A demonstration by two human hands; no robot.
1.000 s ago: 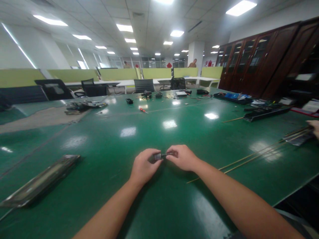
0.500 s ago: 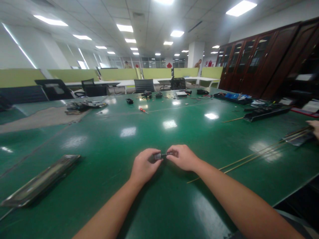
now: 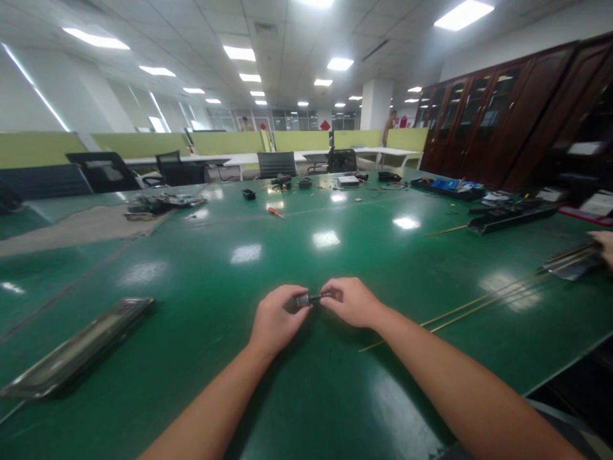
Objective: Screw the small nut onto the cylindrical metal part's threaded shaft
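Observation:
Over the near middle of the green table (image 3: 287, 255), my left hand (image 3: 279, 319) is closed around a small dark cylindrical part (image 3: 301, 299) with a greyish face. A thin dark shaft (image 3: 316, 297) reaches from that part toward the right. My right hand (image 3: 352, 303) pinches the far end of this shaft between thumb and fingers. Both hands are close together, a short gap between their fingertips. The part is too small and blurred to name its exact kind.
Long thin brass-coloured rods (image 3: 460, 313) lie right of my right forearm, another person's hand (image 3: 606, 246) at their far end. A long framed panel (image 3: 79, 348) lies left. Farther off are an orange screwdriver (image 3: 274, 212), a black channel (image 3: 517, 216) and a blue-filled tray (image 3: 447, 186).
My hands and the small part stay almost in place. In the background, a person by the pillar has moved to the right.

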